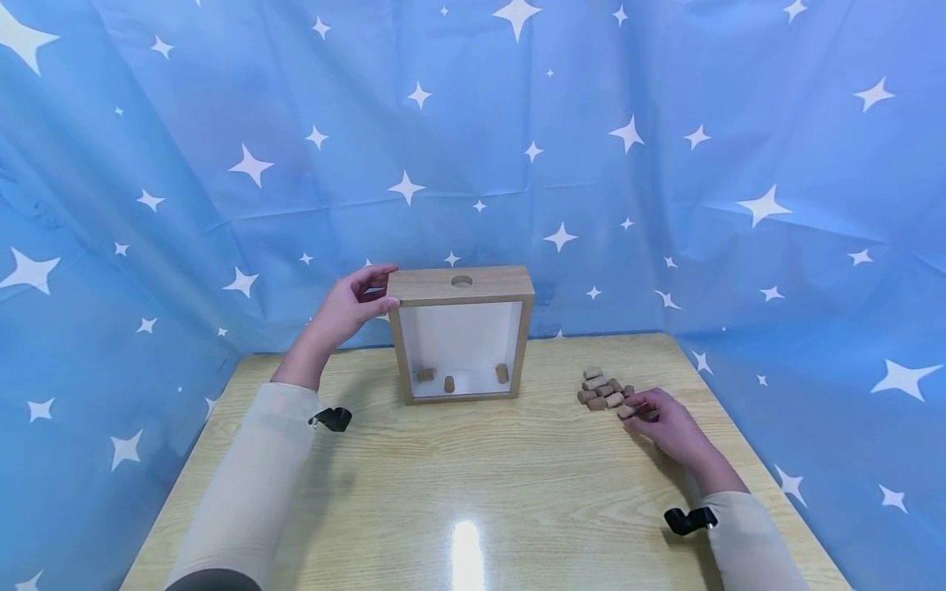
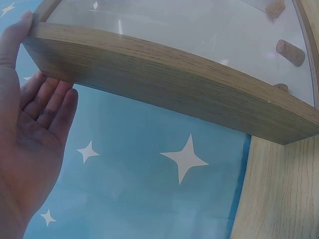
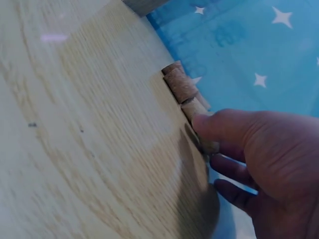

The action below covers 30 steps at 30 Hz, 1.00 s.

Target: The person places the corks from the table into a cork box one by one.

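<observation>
A shallow wooden box (image 1: 461,283) with a clear front and a round hole in its top stands upright at the back of the table. My left hand (image 1: 351,308) grips its upper left corner, thumb at the front and fingers round the back, as the left wrist view also shows. Inside, several corks (image 2: 290,53) lie at the bottom. On the right is a small pile of corks (image 1: 606,391). At its near edge my right hand (image 1: 665,423) pinches a cork (image 1: 626,412) between thumb and fingers. The right wrist view partly hides that cork behind the thumb.
The light wooden table (image 1: 414,484) ends at a blue curtain (image 1: 473,148) with white stars, behind and at both sides. A black wrist strap piece (image 1: 332,419) sticks out from the left sleeve, and another (image 1: 690,520) from the right.
</observation>
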### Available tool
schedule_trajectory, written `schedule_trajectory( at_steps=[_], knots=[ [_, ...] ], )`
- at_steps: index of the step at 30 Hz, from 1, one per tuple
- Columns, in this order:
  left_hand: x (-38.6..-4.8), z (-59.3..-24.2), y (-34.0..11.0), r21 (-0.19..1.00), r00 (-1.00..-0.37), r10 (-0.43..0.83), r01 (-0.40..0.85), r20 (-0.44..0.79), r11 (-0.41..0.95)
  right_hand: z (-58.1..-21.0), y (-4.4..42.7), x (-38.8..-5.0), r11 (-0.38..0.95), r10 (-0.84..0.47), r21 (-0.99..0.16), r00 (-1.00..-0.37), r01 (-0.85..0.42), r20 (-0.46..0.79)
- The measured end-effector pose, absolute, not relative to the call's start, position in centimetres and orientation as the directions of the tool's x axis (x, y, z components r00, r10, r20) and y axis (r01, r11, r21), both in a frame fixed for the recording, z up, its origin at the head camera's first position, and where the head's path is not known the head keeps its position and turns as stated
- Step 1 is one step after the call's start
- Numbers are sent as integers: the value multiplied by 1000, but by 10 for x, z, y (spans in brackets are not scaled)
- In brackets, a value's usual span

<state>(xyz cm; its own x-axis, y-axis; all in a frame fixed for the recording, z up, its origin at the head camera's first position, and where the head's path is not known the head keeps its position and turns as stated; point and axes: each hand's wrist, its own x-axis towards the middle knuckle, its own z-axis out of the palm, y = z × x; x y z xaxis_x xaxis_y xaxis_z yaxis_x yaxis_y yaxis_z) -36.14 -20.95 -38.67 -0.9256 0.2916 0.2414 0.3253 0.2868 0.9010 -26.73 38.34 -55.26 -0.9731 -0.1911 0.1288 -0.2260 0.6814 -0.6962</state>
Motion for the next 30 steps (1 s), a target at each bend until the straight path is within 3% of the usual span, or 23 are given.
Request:
schedule_trajectory(
  at_steps=[8, 30],
  knots=[
    [-362, -388, -210, 901, -926, 290, 325, 241, 286, -556, 380, -268, 704, -190, -662, -967, -256, 171],
    [-362, -387, -210, 907, -928, 290, 315, 233, 280, -546, 368, -277, 690, -178, -698, -980, -192, 94]
  ],
)
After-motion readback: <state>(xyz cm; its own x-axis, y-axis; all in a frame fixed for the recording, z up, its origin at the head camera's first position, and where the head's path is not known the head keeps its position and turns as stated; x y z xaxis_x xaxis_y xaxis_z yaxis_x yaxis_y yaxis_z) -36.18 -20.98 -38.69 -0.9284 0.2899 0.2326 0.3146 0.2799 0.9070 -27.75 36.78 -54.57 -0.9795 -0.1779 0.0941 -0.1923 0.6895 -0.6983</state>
